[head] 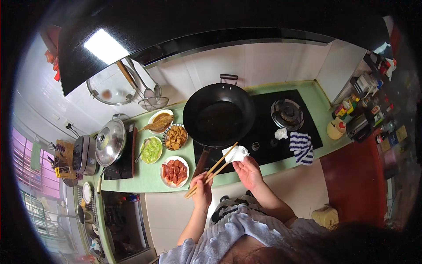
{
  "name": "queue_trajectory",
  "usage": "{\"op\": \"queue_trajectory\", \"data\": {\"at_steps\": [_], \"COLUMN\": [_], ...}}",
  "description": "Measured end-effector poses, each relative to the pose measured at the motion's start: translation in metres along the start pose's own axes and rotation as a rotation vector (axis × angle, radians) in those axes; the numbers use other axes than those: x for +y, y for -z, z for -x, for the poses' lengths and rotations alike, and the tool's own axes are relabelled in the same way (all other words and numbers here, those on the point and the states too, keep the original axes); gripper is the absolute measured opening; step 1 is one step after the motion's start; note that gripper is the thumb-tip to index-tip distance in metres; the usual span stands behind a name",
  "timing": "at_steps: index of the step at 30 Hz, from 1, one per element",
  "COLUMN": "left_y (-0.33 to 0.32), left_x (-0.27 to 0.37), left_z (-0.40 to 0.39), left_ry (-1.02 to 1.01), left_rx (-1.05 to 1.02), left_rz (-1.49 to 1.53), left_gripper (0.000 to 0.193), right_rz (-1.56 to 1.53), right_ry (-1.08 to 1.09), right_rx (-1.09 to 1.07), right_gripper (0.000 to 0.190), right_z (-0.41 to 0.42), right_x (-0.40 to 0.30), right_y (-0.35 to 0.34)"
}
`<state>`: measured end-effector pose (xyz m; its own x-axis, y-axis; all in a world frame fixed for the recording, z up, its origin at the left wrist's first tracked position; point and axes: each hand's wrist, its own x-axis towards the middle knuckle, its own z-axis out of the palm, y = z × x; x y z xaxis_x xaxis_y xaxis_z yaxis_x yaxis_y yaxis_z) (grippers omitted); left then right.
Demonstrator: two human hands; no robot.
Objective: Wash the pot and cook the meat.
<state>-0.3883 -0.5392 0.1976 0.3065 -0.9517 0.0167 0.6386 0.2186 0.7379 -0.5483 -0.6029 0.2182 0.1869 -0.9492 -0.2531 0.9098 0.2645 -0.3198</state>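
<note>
My left hand (201, 191) grips a pair of long wooden chopsticks (216, 170) that slant up to the right. Their tips meet a white paper towel (235, 153), and the fingers of my right hand (248, 172) pinch its lower right edge. Just beyond stands a black wok (219, 114) on the left side of the gas hob; its brown handle (201, 162) points towards me. Nothing but a dark, slightly shiny surface shows inside the wok. On the hob to the right lies a crumpled white paper (281, 133).
Left of the wok are plates of raw sliced meat (174, 171), sliced green vegetable (151, 150), fried tofu-like cubes (176, 137) and a whole cooked fish (161, 122). A lidded pan (111, 142) sits on an induction cooker. A striped cloth (301, 148) lies on the hob; the range hood (230, 19) hangs overhead.
</note>
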Motion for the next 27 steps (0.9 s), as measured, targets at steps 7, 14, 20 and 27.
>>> {"op": "queue_trajectory", "data": {"at_steps": [7,14,20,27], "left_y": [-0.008,-0.017,-0.010,-0.028], "left_x": [-0.001,0.012,0.020,0.024], "left_z": [0.010,0.020,0.021,-0.001], "left_ry": [-0.407,-0.605,-0.558,0.350], "left_rx": [-0.255,-0.302,-0.243,0.129], "left_rz": [-0.637,-0.925,-0.666,0.444], "left_gripper": [0.021,0.020,0.025,0.022], "right_rz": [0.137,0.128,0.160,0.199], "right_ry": [0.108,0.202,0.340,0.184], "right_rx": [0.094,0.208,0.192,0.054], "right_gripper": [0.015,0.015,0.010,0.013], "right_z": [-0.010,-0.020,-0.028,-0.015], "right_x": [0.000,-0.016,-0.034,-0.018], "right_y": [0.006,0.006,0.016,0.016]}}
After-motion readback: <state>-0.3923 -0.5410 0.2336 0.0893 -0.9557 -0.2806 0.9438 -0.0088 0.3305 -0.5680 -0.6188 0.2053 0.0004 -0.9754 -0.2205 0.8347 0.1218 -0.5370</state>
